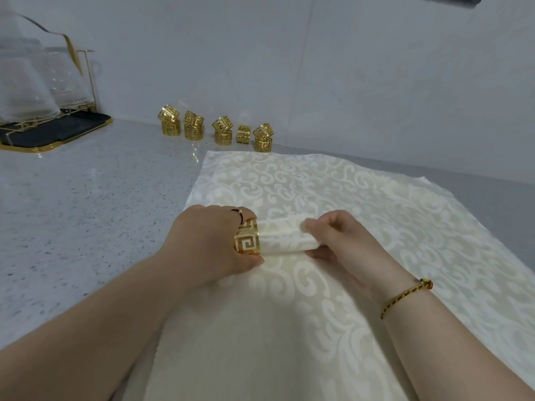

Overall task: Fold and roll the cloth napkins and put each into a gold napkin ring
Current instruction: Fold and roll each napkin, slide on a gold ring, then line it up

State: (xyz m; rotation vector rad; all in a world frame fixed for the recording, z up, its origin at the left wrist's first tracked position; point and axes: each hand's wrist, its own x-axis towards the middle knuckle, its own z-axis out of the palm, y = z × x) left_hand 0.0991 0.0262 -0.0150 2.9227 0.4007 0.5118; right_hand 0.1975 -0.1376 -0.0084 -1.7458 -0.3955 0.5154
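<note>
A rolled cream napkin (282, 237) lies across the middle of a flat stack of cream damask napkins (333, 192). My left hand (208, 241) grips a gold napkin ring (246, 237) that sits around the roll's left end. My right hand (338, 241) pinches the roll's right end between thumb and fingers. Several more gold napkin rings (220, 130) stand in a row at the back of the counter, some stacked in twos.
The grey speckled counter (86, 212) stretches to the left. A gold-framed rack with clear glasses (43, 94) stands on a dark tray at the back left. A pale tiled wall (318, 68) runs behind the rings.
</note>
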